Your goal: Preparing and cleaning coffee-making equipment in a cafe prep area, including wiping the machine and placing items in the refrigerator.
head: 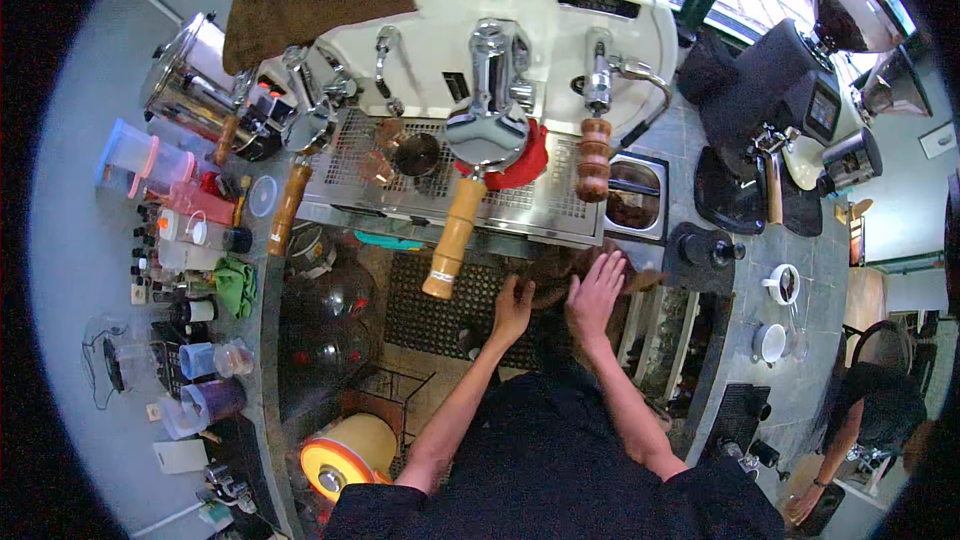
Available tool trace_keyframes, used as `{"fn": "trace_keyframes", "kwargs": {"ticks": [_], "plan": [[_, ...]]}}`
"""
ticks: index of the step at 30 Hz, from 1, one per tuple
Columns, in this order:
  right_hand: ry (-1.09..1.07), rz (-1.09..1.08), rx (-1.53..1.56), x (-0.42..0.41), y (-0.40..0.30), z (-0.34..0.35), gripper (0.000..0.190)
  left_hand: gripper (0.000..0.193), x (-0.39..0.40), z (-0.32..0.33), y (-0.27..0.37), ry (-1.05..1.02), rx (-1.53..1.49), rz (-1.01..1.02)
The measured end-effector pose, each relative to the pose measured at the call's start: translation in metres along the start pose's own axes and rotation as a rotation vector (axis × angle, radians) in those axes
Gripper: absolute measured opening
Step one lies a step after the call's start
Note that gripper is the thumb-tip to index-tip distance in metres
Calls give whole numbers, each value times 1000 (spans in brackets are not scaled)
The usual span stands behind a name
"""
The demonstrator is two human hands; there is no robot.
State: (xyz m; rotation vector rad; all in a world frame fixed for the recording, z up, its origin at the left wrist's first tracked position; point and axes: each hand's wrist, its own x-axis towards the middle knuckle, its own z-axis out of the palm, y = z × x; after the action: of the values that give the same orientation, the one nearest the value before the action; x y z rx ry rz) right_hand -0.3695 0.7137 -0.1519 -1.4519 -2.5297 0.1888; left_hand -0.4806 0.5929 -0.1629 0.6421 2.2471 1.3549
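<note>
A dark brown cloth [559,270] hangs in front of the espresso machine's [540,229] lower front edge, over the dark gap below the counter. My left hand [514,311] has its curled fingers at the cloth's left end and appears to pinch it. Flat on the right part of the cloth lies my right hand [595,298], fingers extended upward. Above my left hand, a portafilter with a light wooden handle [454,236] is locked into the middle group head [489,131]. A small glass of dark liquid [417,154] stands on the drip tray [352,172].
Right of the machine are a steel container [636,199], a black tamper [705,249], a coffee grinder [772,90] and white cups [784,283]. Plastic containers [187,240] crowd the left counter. A yellow-orange jug [349,454] stands low left. Another person's arm [838,442] shows far right.
</note>
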Motion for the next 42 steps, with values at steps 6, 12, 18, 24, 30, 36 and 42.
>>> {"fn": "trace_keyframes", "kwargs": {"ticks": [6, 12, 18, 24, 30, 36, 42], "plan": [[-145, -345, 71, -5, -89, 17, 70, 32, 33, -44, 18, 76, -55, 113], [-326, -456, 24, 5, -53, 29, 68, 40, 51, -63, 46, -108, 39, 143], [143, -211, 480, -16, -54, 79, 63, 37, -1, -46, 54, -274, 77, 368], [-341, -74, 1333, -20, 26, 220, 61, 32, 21, -19, 44, -180, 366, 449], [93, -205, -106, 15, 4, 6, 65, 27, 22, -41, 8, -180, 249, 307], [-12, 100, -87, 22, 45, 1, 68, 24, 26, -14, 2, -307, 5, -88], [44, -11, 27, 12, 58, -9, 68, 35, 21, -16, -26, -29, -112, 102]]}}
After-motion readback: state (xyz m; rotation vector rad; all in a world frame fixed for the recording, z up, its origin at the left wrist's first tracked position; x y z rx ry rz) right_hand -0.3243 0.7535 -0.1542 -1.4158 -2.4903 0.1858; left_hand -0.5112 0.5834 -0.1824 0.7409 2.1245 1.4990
